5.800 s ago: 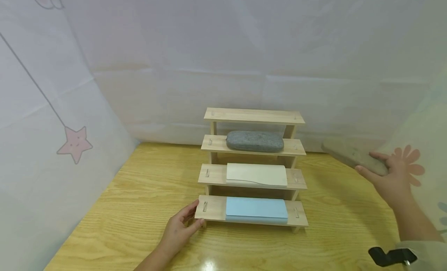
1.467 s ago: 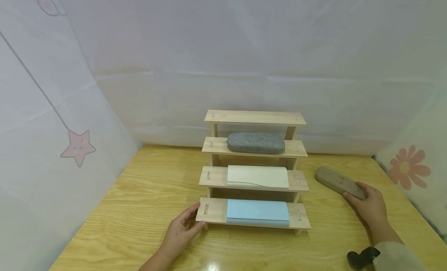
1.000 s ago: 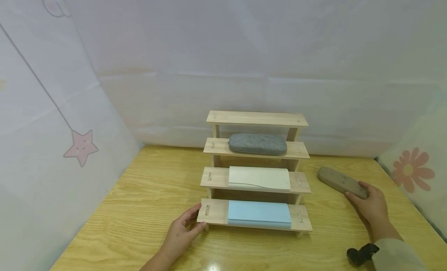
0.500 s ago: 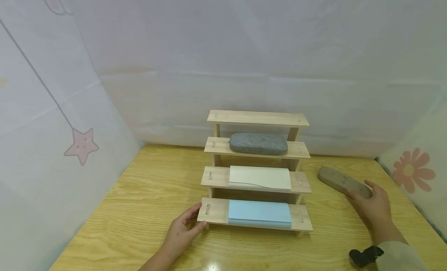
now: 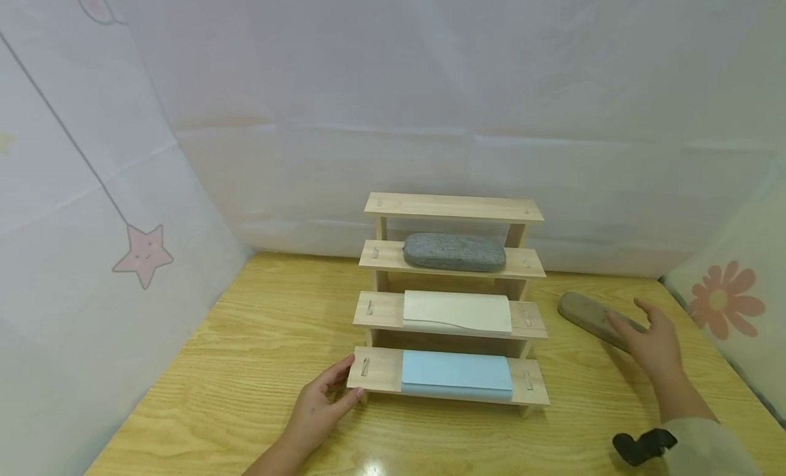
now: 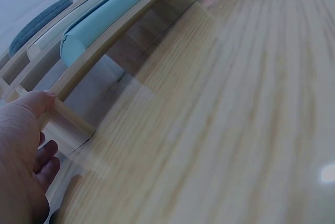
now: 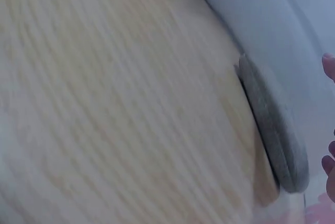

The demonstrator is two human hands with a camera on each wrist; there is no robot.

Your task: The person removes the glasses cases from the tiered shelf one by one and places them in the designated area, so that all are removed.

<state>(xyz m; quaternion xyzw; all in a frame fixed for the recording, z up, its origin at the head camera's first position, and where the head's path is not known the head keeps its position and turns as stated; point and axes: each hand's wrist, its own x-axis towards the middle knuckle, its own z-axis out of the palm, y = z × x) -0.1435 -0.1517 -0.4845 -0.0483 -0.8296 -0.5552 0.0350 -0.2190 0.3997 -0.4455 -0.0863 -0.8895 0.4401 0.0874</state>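
A wooden tiered display rack (image 5: 374, 377) stands on the table, seen also in the left wrist view. My left hand (image 5: 316, 408) grips the left end of its lowest shelf, thumb at the front edge. On that shelf lies a light blue glasses case (image 5: 456, 370). A cream glasses case (image 5: 456, 307) lies one shelf up, and a grey fabric glasses case (image 5: 454, 251) above it. To the right, a brownish-grey glasses case (image 5: 586, 314) lies slantwise on the table. My right hand (image 5: 657, 346) is over its near end, fingers spread; the right wrist view shows the fingertips (image 7: 328, 164) apart from the case.
The top shelf (image 5: 454, 206) of the rack bears nothing. Pale printed cloth (image 5: 430, 87) hangs behind and at both sides of the wood-grain table (image 5: 245, 367). A black strap piece (image 5: 643, 447) sticks out from the right sleeve.
The brownish-grey glasses case has come down from the air onto the table at the right. My right hand has let go of it and lifted slightly. The left hand keeps its grip.
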